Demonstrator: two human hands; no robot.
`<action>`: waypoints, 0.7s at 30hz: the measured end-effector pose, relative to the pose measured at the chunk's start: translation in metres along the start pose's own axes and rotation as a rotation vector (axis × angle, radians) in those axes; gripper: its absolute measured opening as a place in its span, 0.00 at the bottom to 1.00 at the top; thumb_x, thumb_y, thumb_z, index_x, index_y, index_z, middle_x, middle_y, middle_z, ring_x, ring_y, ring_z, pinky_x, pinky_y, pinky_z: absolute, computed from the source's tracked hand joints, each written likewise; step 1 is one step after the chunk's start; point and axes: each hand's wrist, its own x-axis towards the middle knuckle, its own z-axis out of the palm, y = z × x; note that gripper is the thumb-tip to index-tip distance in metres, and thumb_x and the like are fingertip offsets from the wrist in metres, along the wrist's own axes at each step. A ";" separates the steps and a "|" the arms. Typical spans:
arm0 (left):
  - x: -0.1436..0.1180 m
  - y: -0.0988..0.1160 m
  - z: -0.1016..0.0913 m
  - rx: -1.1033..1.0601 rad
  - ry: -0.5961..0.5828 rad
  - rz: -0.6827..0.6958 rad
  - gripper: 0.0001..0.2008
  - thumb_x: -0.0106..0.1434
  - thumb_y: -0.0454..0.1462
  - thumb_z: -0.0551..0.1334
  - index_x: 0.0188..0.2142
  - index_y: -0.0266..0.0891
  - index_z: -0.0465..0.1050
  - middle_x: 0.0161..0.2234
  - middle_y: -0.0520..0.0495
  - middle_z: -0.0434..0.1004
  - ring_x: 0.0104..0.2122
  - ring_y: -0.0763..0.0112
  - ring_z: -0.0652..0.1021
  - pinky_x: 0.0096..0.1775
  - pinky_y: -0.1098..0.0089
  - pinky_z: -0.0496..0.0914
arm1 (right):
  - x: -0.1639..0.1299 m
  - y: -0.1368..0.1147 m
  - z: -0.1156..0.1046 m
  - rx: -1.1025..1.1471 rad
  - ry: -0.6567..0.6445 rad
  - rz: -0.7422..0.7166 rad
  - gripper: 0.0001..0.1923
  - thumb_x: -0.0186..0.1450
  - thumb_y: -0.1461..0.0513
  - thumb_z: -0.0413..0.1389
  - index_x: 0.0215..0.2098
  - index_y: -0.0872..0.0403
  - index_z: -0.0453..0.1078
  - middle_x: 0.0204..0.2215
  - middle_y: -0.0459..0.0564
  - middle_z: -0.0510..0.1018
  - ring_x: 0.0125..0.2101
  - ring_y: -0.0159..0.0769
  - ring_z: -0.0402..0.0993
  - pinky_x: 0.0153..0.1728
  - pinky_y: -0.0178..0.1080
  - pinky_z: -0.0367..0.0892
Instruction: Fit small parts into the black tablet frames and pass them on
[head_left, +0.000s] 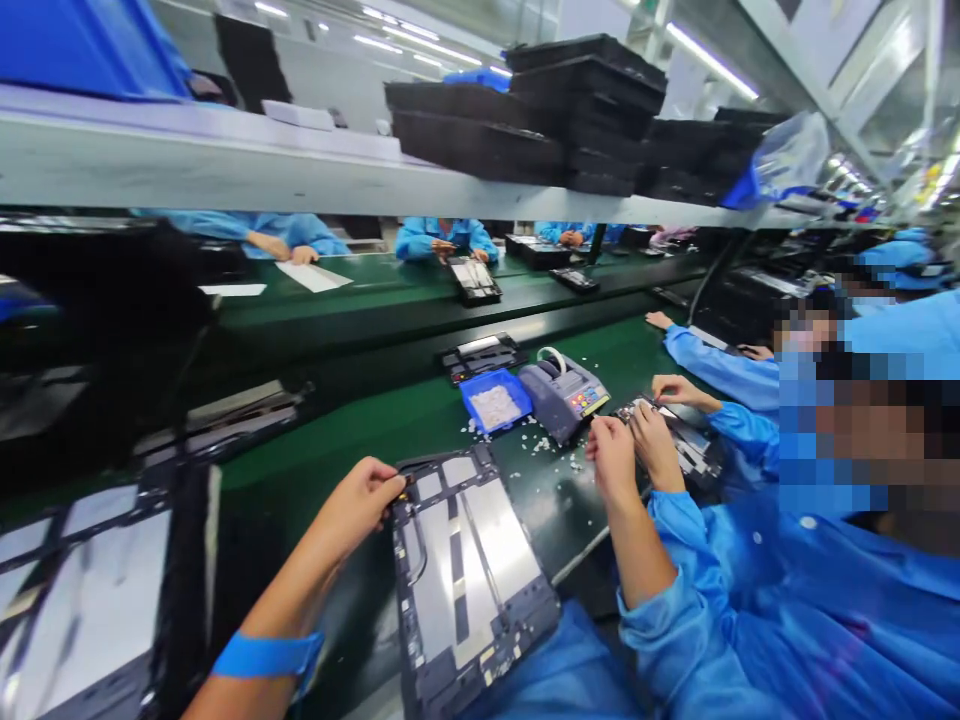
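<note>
An opened tablet (491, 530) with silver battery panels and a black frame lies tilted at the bench's near edge, above blue-clothed legs. My left hand (367, 495), with a blue band on its wrist, pinches the upper left corner of the tablet. My right hand (613, 462) is raised to the right of the tablet, by the front of a grey tape dispenser (559, 395). Its fingers are pressed together; what they hold, if anything, is too small to make out. A blue tray (491, 402) of small white pieces sits beside the dispenser.
Close on my right, a co-worker's hands (656, 445) work on another opened device (686, 450). More opened tablets lie at left (82, 600) and behind the tray (484, 355). White scraps dot the green bench (330, 425). Black trays (480, 130) fill an overhead shelf (225, 165).
</note>
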 end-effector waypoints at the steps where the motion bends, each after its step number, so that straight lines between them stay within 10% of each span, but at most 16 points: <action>1: 0.000 -0.001 0.000 0.003 0.014 0.003 0.21 0.46 0.53 0.65 0.32 0.43 0.65 0.19 0.56 0.70 0.20 0.69 0.71 0.22 0.71 0.64 | 0.009 0.001 -0.013 0.024 0.046 0.050 0.12 0.66 0.53 0.58 0.37 0.54 0.70 0.21 0.41 0.71 0.18 0.30 0.65 0.18 0.31 0.57; 11: -0.010 0.000 -0.005 0.126 0.112 0.027 0.27 0.46 0.58 0.61 0.36 0.41 0.72 0.29 0.44 0.81 0.31 0.57 0.79 0.31 0.63 0.69 | 0.053 0.010 -0.012 0.185 0.057 0.384 0.13 0.69 0.60 0.60 0.30 0.56 0.65 0.20 0.40 0.71 0.16 0.23 0.64 0.14 0.26 0.55; 17: -0.049 0.012 0.002 0.134 0.371 0.100 0.24 0.52 0.55 0.61 0.41 0.42 0.74 0.33 0.46 0.80 0.30 0.59 0.77 0.32 0.63 0.71 | 0.000 0.004 -0.018 0.264 0.011 0.298 0.17 0.57 0.56 0.70 0.32 0.54 0.67 0.24 0.42 0.76 0.18 0.24 0.67 0.14 0.24 0.56; 21: -0.070 0.048 0.032 -0.015 0.207 0.223 0.17 0.56 0.49 0.63 0.40 0.42 0.77 0.34 0.46 0.80 0.33 0.61 0.79 0.37 0.64 0.72 | -0.051 -0.018 0.018 0.270 -0.292 0.161 0.19 0.57 0.50 0.70 0.34 0.56 0.74 0.31 0.48 0.82 0.21 0.26 0.71 0.16 0.27 0.60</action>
